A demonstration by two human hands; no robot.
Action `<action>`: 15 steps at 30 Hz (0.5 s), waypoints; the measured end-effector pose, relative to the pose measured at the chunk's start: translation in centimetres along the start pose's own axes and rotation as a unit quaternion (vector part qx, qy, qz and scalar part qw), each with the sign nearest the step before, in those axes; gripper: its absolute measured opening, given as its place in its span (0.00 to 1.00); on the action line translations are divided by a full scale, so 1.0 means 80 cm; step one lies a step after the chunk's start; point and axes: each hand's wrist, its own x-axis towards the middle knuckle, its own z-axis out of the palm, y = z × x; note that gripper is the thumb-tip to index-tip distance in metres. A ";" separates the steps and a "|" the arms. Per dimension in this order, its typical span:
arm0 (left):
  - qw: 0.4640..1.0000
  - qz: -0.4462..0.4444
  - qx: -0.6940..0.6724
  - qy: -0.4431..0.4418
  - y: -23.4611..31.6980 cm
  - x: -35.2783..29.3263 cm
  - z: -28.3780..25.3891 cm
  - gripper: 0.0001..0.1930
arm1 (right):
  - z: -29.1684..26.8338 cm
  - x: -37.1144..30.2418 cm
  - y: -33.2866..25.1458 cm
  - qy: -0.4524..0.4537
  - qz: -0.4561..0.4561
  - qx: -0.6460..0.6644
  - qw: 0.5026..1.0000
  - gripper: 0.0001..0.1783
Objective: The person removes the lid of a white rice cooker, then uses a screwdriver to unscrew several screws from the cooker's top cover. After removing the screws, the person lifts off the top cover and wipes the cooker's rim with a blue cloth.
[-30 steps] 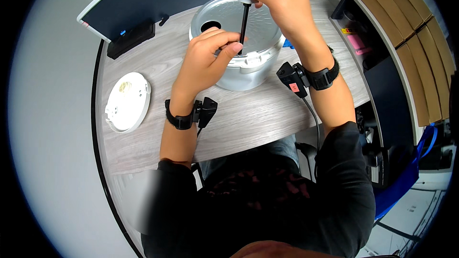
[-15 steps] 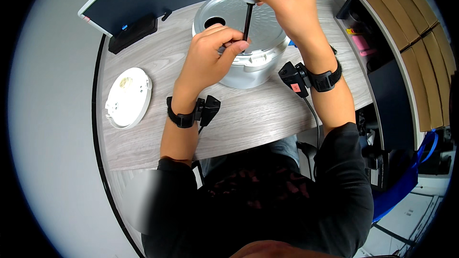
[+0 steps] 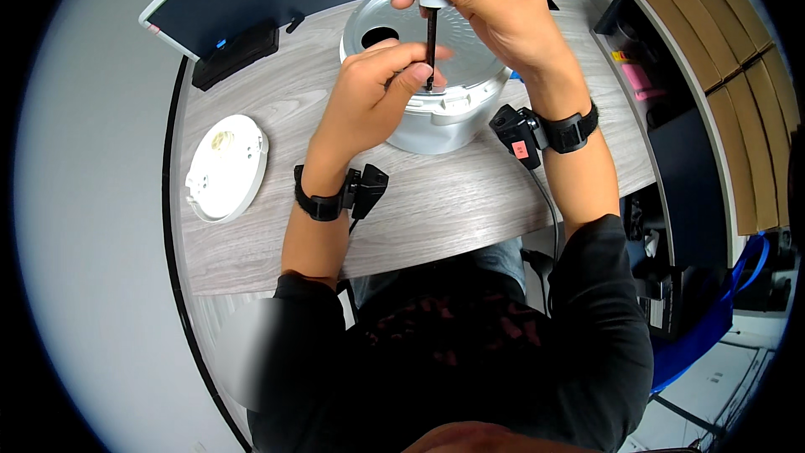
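Head view: at the top centre of the frame, your right hand (image 3: 503,8) has its fingers and thumb wrapped around the grey handle of a screwdriver (image 3: 432,29), whose black shaft points down. Your left hand (image 3: 365,96), just left of centre in the upper half, has its index finger behind the shaft and thumb beside it; whether they pinch it, you cannot tell. The tip is at the near edge of the round lid (image 3: 470,50) on the silvery-white appliance (image 3: 436,136), upper centre. A white round cover (image 3: 231,176) lies on the table (image 3: 394,235) at middle left.
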 end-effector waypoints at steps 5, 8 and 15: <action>0.999 0.016 0.007 0.033 -0.014 -0.002 0.005 0.04 | -0.002 -0.008 0.006 -0.004 -0.007 -0.026 1.000 0.22; 0.998 0.028 0.011 0.062 -0.020 -0.003 0.010 0.03 | 0.005 -0.014 0.013 0.031 -0.010 -0.060 0.998 0.15; 0.997 0.006 0.069 0.044 -0.008 -0.003 0.004 0.04 | 0.013 -0.012 0.022 0.085 -0.071 -0.284 0.952 0.17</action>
